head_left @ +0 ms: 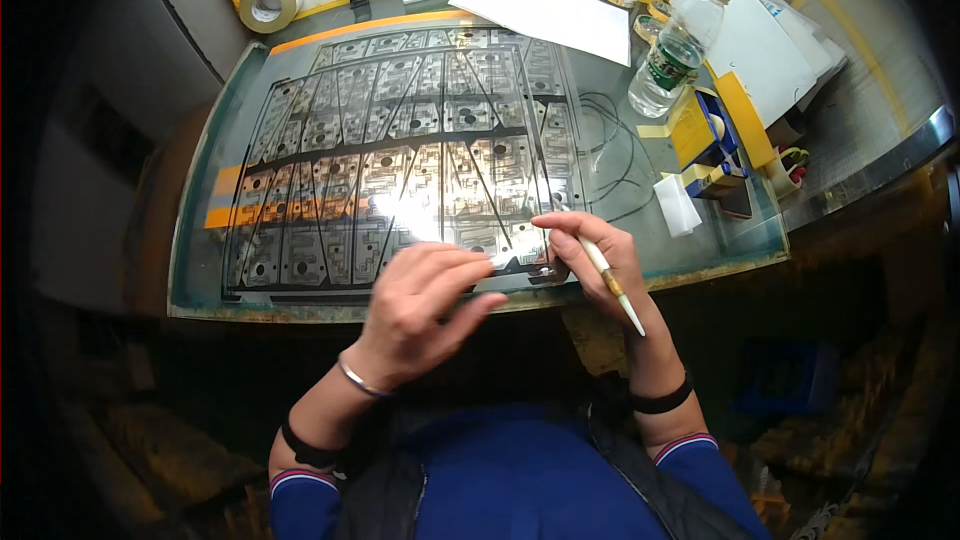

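Backlit from below, the glass-topped light table [200,240] glows greenish against a dark room, its near edge worn and stained. At far left, beyond the glass, a roll of pale masking tape [270,1] lies within reach. Spread across the lit glass is a large transparent film sheet printed with rows of grey circuit patterns [400,140], likely laid there so the light shows every flaw. The left hand [425,305] rests flat on the film's near edge, fingers extended and holding nothing, seemingly pinning the sheet steady. Just beside it, the right hand [600,260] has its grip closed, pencil-fashion, on a slim white-and-gold brush pen [612,285], whose working end is hidden under the fingers, at the film. Farther right stand a clear plastic water bottle [678,48], a white paper sheet [550,0] and small blue-and-yellow boxes [708,140].
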`<state>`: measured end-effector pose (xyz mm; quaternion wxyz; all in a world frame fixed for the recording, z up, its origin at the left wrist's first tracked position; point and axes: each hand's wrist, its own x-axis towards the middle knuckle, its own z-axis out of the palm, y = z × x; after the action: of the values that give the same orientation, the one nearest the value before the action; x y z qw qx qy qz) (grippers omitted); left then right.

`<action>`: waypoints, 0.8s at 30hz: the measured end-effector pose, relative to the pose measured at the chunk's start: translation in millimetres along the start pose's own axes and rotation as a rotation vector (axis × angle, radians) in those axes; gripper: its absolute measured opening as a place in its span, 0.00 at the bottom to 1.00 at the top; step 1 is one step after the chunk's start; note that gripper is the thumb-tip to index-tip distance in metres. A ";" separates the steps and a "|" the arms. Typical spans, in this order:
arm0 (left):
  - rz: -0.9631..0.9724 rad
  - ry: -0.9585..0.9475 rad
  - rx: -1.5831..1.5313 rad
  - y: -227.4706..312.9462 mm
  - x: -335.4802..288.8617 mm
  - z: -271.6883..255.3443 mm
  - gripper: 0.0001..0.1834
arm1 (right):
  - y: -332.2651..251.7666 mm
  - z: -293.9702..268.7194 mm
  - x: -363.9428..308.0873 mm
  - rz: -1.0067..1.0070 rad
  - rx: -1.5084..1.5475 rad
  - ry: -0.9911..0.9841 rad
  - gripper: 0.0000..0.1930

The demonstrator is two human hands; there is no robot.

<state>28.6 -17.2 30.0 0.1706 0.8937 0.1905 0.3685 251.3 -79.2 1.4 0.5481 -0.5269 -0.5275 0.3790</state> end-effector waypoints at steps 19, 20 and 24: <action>0.068 0.078 -0.139 -11.6 0.9 32.5 0.12 | -0.9 -3.4 1.0 -0.058 -0.132 -0.118 0.10; 0.066 0.085 -0.153 -11.6 1.2 35.6 0.12 | -0.3 -3.2 0.5 -0.053 -0.142 -0.116 0.10; 0.064 0.113 -0.210 -14.1 2.4 45.1 0.12 | -2.9 -1.8 0.4 -0.075 -0.194 -0.088 0.09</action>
<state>59.8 -11.3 -5.1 0.2405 0.8544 0.1317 0.4414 252.6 -79.6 4.5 0.4844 -0.5402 -0.6048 0.3281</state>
